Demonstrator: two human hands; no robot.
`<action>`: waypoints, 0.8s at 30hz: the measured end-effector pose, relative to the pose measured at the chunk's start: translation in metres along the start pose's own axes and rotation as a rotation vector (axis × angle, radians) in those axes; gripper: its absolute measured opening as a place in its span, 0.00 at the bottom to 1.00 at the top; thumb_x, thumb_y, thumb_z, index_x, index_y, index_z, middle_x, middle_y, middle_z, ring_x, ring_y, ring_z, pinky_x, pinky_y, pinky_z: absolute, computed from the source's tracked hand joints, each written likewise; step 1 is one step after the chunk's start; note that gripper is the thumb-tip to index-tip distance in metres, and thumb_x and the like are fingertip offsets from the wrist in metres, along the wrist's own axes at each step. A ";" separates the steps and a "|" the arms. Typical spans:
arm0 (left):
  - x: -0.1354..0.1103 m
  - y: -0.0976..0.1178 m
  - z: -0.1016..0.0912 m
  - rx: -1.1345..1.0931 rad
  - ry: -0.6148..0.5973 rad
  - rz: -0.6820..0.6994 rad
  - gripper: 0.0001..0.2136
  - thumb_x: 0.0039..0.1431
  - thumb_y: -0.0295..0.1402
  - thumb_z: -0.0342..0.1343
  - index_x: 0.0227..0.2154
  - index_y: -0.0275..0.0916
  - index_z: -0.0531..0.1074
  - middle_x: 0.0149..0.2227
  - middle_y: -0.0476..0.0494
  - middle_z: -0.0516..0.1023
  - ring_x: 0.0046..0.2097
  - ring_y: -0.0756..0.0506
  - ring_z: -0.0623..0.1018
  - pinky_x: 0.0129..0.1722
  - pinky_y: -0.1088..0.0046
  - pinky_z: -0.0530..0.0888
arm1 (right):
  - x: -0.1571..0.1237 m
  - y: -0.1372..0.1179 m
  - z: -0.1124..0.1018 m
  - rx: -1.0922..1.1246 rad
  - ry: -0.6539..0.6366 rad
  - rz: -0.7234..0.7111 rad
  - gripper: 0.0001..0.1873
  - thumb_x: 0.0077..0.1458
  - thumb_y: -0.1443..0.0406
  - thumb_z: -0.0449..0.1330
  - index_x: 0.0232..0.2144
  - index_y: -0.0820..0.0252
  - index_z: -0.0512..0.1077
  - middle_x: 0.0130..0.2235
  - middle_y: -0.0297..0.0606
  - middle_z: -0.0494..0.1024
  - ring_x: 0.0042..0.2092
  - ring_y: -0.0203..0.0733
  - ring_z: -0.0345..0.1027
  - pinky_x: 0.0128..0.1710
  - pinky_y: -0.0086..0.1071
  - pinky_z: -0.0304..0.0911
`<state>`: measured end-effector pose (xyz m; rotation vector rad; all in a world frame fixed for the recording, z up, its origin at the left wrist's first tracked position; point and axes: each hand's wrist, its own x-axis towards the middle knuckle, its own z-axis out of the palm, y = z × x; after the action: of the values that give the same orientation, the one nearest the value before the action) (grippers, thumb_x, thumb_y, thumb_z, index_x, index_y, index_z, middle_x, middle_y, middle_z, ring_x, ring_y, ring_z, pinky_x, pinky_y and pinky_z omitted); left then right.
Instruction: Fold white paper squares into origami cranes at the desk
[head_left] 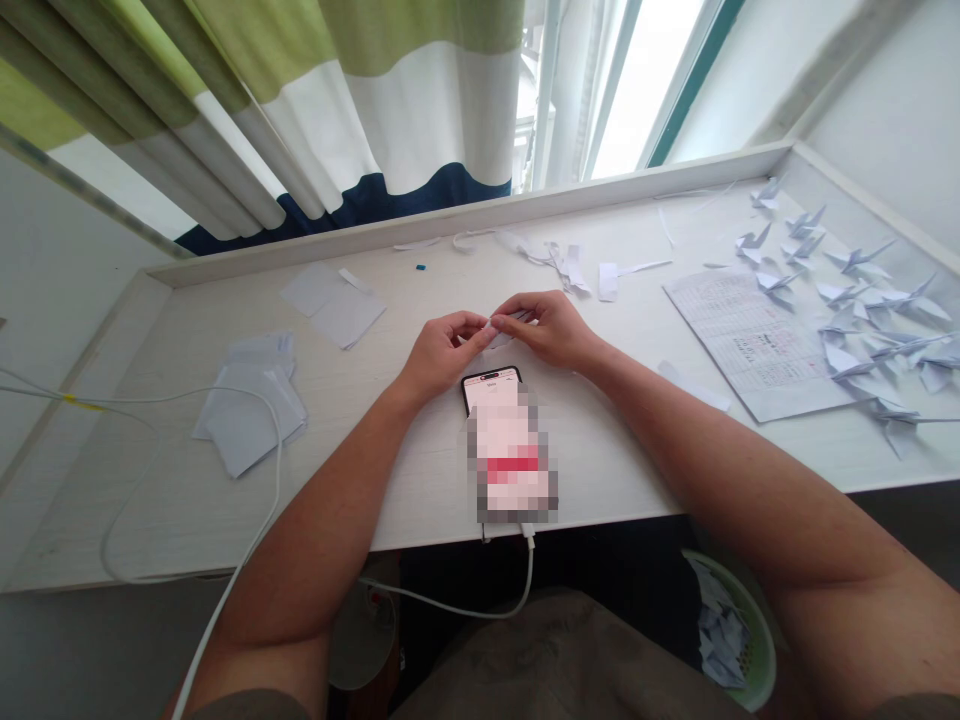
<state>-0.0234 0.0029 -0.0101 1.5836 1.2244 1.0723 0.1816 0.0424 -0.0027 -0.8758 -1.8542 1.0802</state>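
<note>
Both my hands meet over the middle of the white desk (180, 500). My left hand (442, 350) and my right hand (551, 328) pinch a small folded piece of white paper (501, 322) between their fingertips, one at each end. The paper is held just above the desk, mostly hidden by my fingers. Right below my hands lies a phone (502, 440) with its screen lit, a white cable plugged into its near end.
A stack of white paper squares (251, 405) lies at the left, more sheets (334, 305) behind it. Paper scraps (559, 260) sit near the window sill. A printed sheet (754, 345) and several folded paper cranes (862, 305) cover the right. A green bin (750, 640) with paper stands under the desk.
</note>
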 end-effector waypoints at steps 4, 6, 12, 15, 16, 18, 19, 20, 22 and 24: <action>0.000 0.001 -0.001 -0.018 0.018 0.011 0.21 0.57 0.54 0.70 0.35 0.37 0.83 0.32 0.42 0.86 0.31 0.47 0.81 0.30 0.72 0.72 | 0.000 -0.003 -0.001 -0.016 0.011 0.005 0.10 0.59 0.59 0.68 0.33 0.61 0.83 0.34 0.39 0.86 0.36 0.42 0.76 0.39 0.36 0.70; 0.000 0.001 -0.001 -0.041 0.039 0.005 0.21 0.56 0.54 0.71 0.34 0.37 0.83 0.32 0.42 0.86 0.32 0.45 0.83 0.32 0.71 0.75 | 0.001 -0.003 -0.004 -0.018 0.042 0.025 0.11 0.59 0.58 0.69 0.33 0.61 0.83 0.32 0.38 0.84 0.34 0.41 0.75 0.37 0.36 0.70; 0.001 0.006 0.004 -0.189 0.170 -0.023 0.24 0.51 0.55 0.74 0.35 0.37 0.81 0.33 0.41 0.87 0.33 0.43 0.86 0.38 0.66 0.82 | 0.005 0.000 -0.008 0.241 0.155 0.084 0.27 0.50 0.43 0.75 0.38 0.59 0.81 0.36 0.39 0.84 0.34 0.40 0.75 0.37 0.36 0.75; 0.001 0.010 0.005 -0.263 0.194 -0.021 0.24 0.50 0.54 0.75 0.35 0.38 0.79 0.34 0.41 0.88 0.33 0.42 0.86 0.39 0.64 0.83 | 0.004 -0.006 -0.006 0.311 0.097 0.097 0.29 0.50 0.41 0.74 0.37 0.59 0.81 0.36 0.39 0.83 0.36 0.39 0.76 0.40 0.36 0.76; 0.001 0.011 0.005 -0.283 0.183 -0.023 0.24 0.50 0.53 0.75 0.35 0.38 0.78 0.34 0.41 0.88 0.33 0.42 0.87 0.40 0.63 0.83 | 0.003 -0.008 -0.005 0.320 0.091 0.094 0.28 0.51 0.41 0.73 0.36 0.60 0.81 0.35 0.39 0.83 0.35 0.39 0.75 0.40 0.36 0.76; -0.001 0.012 0.006 -0.307 0.143 -0.040 0.23 0.50 0.52 0.76 0.36 0.38 0.78 0.33 0.42 0.88 0.35 0.40 0.88 0.42 0.63 0.83 | 0.001 -0.011 -0.004 0.333 0.092 0.076 0.26 0.54 0.42 0.72 0.34 0.60 0.81 0.33 0.37 0.83 0.34 0.38 0.74 0.39 0.35 0.75; -0.002 0.012 0.006 -0.313 0.119 -0.056 0.23 0.50 0.51 0.76 0.37 0.39 0.78 0.32 0.42 0.88 0.35 0.40 0.88 0.42 0.62 0.83 | 0.001 -0.012 -0.004 0.339 0.094 0.065 0.25 0.55 0.43 0.72 0.34 0.60 0.81 0.33 0.37 0.82 0.34 0.38 0.74 0.39 0.35 0.75; -0.003 0.013 0.006 -0.315 0.094 -0.073 0.23 0.51 0.51 0.76 0.39 0.39 0.78 0.32 0.42 0.88 0.36 0.39 0.88 0.43 0.62 0.82 | 0.000 -0.013 -0.003 0.341 0.094 0.054 0.24 0.56 0.44 0.72 0.34 0.60 0.81 0.32 0.37 0.82 0.34 0.38 0.74 0.39 0.35 0.74; -0.005 0.013 0.006 -0.316 0.053 -0.097 0.24 0.52 0.51 0.75 0.41 0.39 0.78 0.32 0.42 0.88 0.37 0.39 0.88 0.44 0.62 0.82 | -0.001 -0.013 -0.002 0.335 0.093 0.043 0.21 0.57 0.47 0.72 0.33 0.60 0.81 0.32 0.37 0.82 0.33 0.38 0.74 0.38 0.36 0.74; -0.005 0.014 0.006 -0.307 0.037 -0.100 0.23 0.53 0.52 0.74 0.40 0.39 0.78 0.32 0.43 0.88 0.36 0.40 0.87 0.43 0.62 0.82 | -0.001 -0.013 0.000 0.319 0.094 0.051 0.20 0.58 0.49 0.71 0.32 0.60 0.80 0.31 0.37 0.82 0.32 0.39 0.75 0.38 0.36 0.74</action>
<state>-0.0147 -0.0049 0.0012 1.2614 1.0915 1.1676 0.1803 0.0365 0.0091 -0.7738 -1.5351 1.3000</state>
